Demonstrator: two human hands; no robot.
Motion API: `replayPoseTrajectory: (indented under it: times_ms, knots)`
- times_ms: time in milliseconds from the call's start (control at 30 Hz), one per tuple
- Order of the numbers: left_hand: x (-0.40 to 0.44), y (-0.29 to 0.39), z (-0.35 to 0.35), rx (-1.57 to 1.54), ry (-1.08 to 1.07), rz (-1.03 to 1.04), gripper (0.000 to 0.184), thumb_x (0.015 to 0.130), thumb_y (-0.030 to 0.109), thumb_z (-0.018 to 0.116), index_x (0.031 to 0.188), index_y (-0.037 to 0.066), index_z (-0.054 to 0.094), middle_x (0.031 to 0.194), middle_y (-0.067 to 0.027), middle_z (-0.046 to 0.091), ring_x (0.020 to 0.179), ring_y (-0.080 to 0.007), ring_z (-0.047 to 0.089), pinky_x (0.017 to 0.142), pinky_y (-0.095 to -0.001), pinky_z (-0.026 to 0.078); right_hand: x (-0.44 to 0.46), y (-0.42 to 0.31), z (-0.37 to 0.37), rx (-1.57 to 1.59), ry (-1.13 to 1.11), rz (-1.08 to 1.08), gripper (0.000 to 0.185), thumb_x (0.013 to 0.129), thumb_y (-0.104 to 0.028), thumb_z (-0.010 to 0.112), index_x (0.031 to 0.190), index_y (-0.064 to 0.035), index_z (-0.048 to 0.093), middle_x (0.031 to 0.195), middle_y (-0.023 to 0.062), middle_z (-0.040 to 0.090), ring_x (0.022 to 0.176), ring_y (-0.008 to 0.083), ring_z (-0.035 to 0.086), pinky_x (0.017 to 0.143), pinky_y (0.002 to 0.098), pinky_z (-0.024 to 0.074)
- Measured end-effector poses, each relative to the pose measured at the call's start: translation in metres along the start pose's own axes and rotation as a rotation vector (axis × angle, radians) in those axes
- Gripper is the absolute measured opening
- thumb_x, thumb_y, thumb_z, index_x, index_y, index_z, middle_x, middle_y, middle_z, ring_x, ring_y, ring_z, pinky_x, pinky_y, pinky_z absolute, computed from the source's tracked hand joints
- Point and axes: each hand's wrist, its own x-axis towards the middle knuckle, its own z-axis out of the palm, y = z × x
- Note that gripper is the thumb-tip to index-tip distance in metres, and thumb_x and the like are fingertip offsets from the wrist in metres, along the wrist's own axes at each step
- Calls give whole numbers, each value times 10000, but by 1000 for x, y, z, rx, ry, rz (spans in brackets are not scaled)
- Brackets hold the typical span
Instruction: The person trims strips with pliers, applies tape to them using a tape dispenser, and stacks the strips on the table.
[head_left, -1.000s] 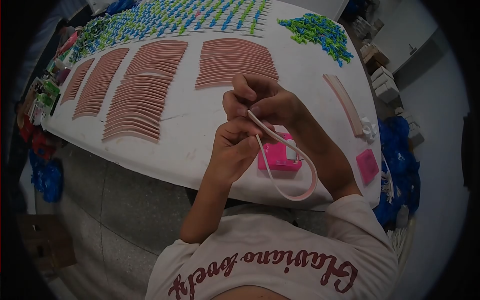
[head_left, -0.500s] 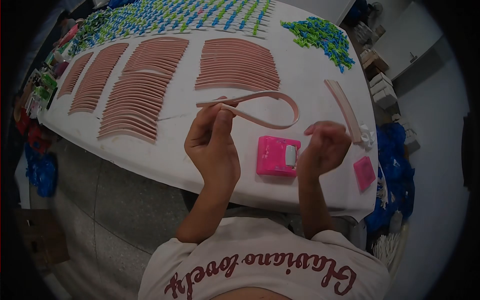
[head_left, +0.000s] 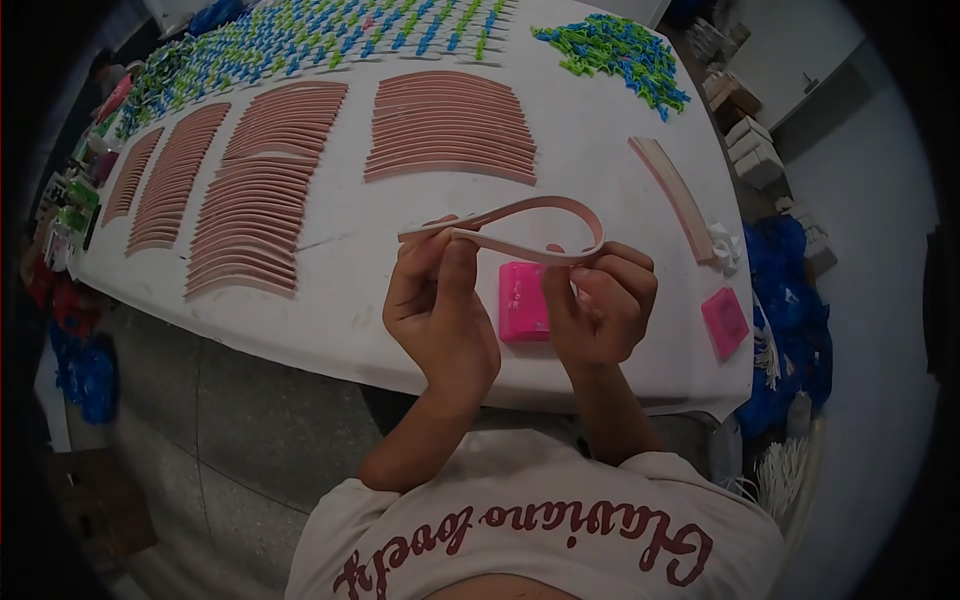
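Note:
A pale pink strip (head_left: 520,203) is bent into a teardrop loop above the table. My left hand (head_left: 440,300) pinches its two ends together between thumb and fingers, with a short tip sticking out to the left. At the loop's rounded right side, my right hand (head_left: 605,305) has its thumb and fingers closed on the strip's lower edge. Just behind the right hand, a bright pink box (head_left: 521,305) rests on the table, its right part hidden by that hand.
Rows of pink strips (head_left: 450,130) lie across the white table (head_left: 345,280). Blue and green pieces cover the back, with a loose pile (head_left: 625,60) at the right. A strip bundle (head_left: 675,195), white scraps (head_left: 725,247) and a flat pink piece (head_left: 725,322) lie along the right edge.
My right hand has come up and left from beside the pink box and taken hold of the loop's right end. My left hand still pinches the ends. The view has shifted slightly.

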Motion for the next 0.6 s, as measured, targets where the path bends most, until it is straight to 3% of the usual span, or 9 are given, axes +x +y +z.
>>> replayPoseTrajectory:
  times_ms: [400, 500, 567, 600]
  knots:
    - [-4, -11, 1, 147, 52, -11, 189, 950, 56, 606, 1116, -26, 644, 1109, -117, 662, 1025, -197, 647, 956, -341, 528, 2, 25, -12, -145, 5, -30, 413, 644, 48, 828, 961, -84, 599, 937, 61, 575, 824, 241, 588, 686, 316, 510]
    - [1, -13, -4, 106, 92, -41, 139, 932, 24, 620, 1065, -3, 652, 1081, -115, 667, 993, -199, 661, 917, -323, 545, 0, 29, -13, -66, 72, 65, 342, 712, 28, 808, 961, -59, 590, 964, 93, 595, 839, 227, 595, 710, 313, 516]
    - [4, -14, -8, 79, 103, -54, 96, 922, 7, 627, 1017, 11, 626, 1048, -106, 666, 971, -198, 666, 887, -315, 551, -3, 25, -9, 148, 271, 495, 278, 833, -23, 739, 1010, -39, 525, 898, 108, 644, 704, 147, 631, 634, 265, 533]
    - [5, -14, -9, 52, 112, -70, 78, 912, -11, 634, 970, 26, 599, 1015, -97, 665, 949, -197, 672, 857, -307, 556, -1, 24, -8, 147, 270, 496, 278, 833, -23, 739, 1010, -39, 525, 898, 108, 644, 704, 147, 631, 634, 265, 533]
